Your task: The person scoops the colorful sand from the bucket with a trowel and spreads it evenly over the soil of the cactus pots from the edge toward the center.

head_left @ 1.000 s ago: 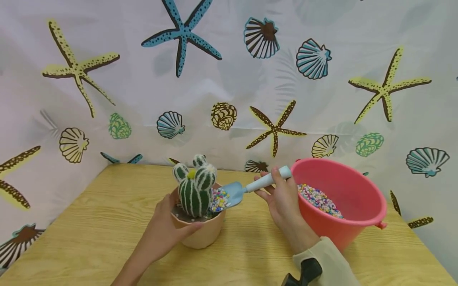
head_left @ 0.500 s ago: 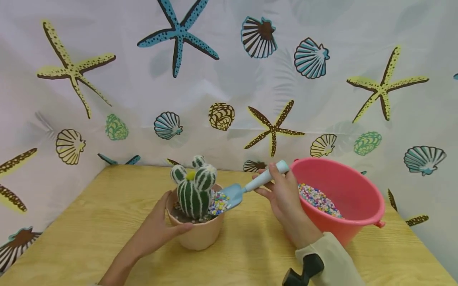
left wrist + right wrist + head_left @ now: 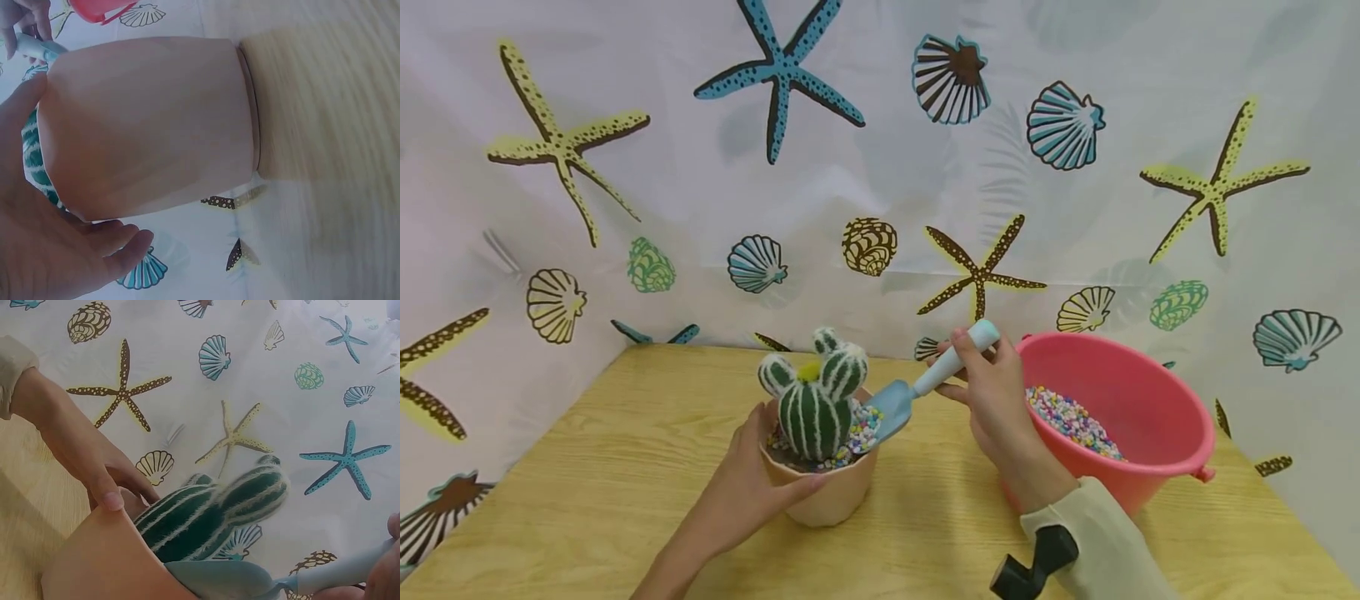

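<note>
A pale peach flowerpot (image 3: 835, 498) stands on the table with a fuzzy green-and-white cactus (image 3: 812, 419) in it. My left hand (image 3: 743, 479) holds the pot by its left side, thumb over the near rim and fingers round the far side. My right hand (image 3: 997, 404) grips the handle of a light blue trowel (image 3: 891, 407). The trowel's blade tilts down over the pot's right rim; its tip lies at the multicoloured pebbles (image 3: 867, 425) beside the cactus. In the right wrist view the blade (image 3: 222, 578) meets the pot's edge, and its scooping face is hidden.
A pink bucket (image 3: 1116, 487) stands at the right, close to my right forearm, with more coloured pebbles (image 3: 1071, 425) inside. The wooden table (image 3: 595, 467) ends at a hanging cloth (image 3: 850, 183) printed with starfish and shells, behind and at both sides.
My right hand has raised the trowel's handle, so its blade slopes more steeply. The heap of pebbles on the blade has slid into the pot and spread round the cactus.
</note>
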The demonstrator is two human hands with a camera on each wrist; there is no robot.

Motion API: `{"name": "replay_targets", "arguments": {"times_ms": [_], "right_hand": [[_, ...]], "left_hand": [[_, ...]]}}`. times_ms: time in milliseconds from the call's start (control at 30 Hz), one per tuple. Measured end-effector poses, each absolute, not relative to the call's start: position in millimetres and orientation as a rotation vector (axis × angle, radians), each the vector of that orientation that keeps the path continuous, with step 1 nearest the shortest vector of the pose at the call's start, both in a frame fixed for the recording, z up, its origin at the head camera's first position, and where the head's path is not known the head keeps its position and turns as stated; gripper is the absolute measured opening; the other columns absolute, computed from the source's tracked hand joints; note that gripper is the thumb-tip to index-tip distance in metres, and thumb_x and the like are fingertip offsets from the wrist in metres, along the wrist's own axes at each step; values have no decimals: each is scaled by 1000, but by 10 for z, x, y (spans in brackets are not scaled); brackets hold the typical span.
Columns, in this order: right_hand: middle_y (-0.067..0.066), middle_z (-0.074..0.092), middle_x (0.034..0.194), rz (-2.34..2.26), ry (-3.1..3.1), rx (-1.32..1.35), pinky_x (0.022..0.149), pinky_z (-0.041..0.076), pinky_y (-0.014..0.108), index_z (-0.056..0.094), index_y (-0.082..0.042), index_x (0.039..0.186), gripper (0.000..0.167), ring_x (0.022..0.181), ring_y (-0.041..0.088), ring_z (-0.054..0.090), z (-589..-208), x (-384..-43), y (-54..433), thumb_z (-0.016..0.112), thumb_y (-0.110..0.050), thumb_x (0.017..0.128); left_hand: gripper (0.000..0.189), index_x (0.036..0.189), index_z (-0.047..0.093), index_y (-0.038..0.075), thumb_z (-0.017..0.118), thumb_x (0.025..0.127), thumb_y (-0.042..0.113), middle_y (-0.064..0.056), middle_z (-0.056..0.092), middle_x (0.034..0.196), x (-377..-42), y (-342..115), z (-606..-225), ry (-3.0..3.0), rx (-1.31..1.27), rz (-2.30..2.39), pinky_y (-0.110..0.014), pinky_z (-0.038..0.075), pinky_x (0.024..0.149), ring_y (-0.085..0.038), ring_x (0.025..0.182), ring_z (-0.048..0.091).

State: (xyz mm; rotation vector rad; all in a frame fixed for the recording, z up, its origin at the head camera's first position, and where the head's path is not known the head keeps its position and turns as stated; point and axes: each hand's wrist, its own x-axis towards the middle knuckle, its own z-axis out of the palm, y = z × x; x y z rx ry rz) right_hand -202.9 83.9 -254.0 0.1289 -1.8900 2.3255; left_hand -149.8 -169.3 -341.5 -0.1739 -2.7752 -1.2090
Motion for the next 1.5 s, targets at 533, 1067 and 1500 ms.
{"name": "replay_targets", "arguments": {"times_ms": [533,1067,1500], "right_hand": [[7,57,94,2204,-1888,267,74,58,42,50,-4,108,13,80,13,67,-2338,-1976,806,52,-13,99],[13,58,99,2126,-1979,278,79,55,53,48,-3,105,12,84,16,65,-2392,-1920,705,52,-12,98],[8,59,94,2138,-1962,336,76,57,44,48,-3,106,13,83,17,67,-2512,-1890,621,52,-13,98]], "left_hand": [[104,151,14,0,69,81,54,-26,27,149,-1494,-1796,-3376,-2746,-296,-1178,-60,32,106,-42,136,32],[110,151,13,3,63,78,68,-25,22,153,-1423,-1664,-3367,-2812,-112,-1047,-59,41,98,-50,127,42],[107,151,13,3,66,79,62,-24,21,154,-1444,-1785,-3444,-2781,-208,-1147,-59,34,106,-44,137,31]]}}
